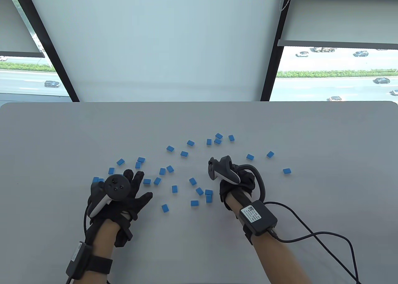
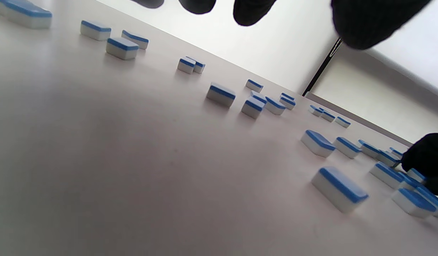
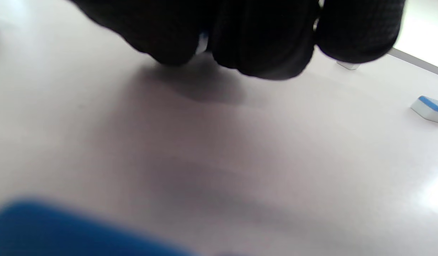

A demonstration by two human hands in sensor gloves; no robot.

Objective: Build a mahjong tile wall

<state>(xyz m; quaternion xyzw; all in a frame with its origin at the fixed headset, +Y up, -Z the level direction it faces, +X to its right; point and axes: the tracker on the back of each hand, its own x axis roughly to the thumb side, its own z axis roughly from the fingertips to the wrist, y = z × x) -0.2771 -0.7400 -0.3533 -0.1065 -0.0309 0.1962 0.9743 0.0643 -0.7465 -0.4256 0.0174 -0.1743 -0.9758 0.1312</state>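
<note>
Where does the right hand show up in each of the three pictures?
Table view: right hand, lower centre-right.
Left wrist view: right hand, black, at the right edge.
Right wrist view: its fingers hang along the top.
Shared landmark: blue tiles scattered on the table.

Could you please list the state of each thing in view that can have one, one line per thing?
Mahjong tiles: scattered singly, lying flat with blue backs up; no wall begun.
Left hand: fingers spread and straight over the table, holding nothing.
Right hand: fingers curled downward; whether they hold a tile cannot be told.
Window blinds: partly lowered, road visible below.
</note>
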